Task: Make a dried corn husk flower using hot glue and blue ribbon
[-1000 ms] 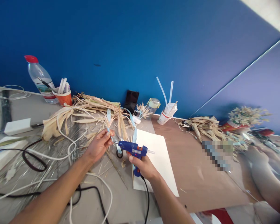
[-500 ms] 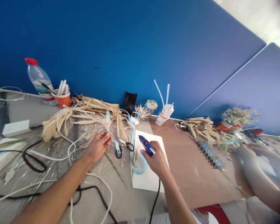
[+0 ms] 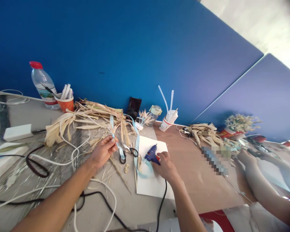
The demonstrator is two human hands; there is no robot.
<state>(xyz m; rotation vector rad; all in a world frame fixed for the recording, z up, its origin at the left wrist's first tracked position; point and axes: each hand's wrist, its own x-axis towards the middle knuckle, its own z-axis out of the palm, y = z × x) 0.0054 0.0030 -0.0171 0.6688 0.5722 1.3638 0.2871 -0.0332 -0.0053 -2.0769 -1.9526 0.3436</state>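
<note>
My left hand [image 3: 105,149] is closed, pinching a small husk flower [image 3: 111,129] whose stem has light blue ribbon [image 3: 120,150] around it and hanging from it. Just right of those fingers lie scissors [image 3: 129,149] with black handles. My right hand [image 3: 166,165] has its fingers on the handle of a blue glue gun [image 3: 151,154], low over a white board [image 3: 151,185]; whether the gun rests on it I cannot tell. A loop of pale blue ribbon [image 3: 145,174] lies on the board beside the gun.
Dried corn husks [image 3: 100,109] are heaped at the back. A bottle [image 3: 43,85], an orange cup [image 3: 65,103] and a white cup with straws [image 3: 166,123] stand along the blue partition [image 3: 125,48]. White and black cords [image 3: 101,193] cross the front left. Another person's arm [image 3: 263,180] is at right.
My right hand has turned the glue gun, so its nozzle points up and right instead of up and left. My left hand still holds the husk flower in about the same place.
</note>
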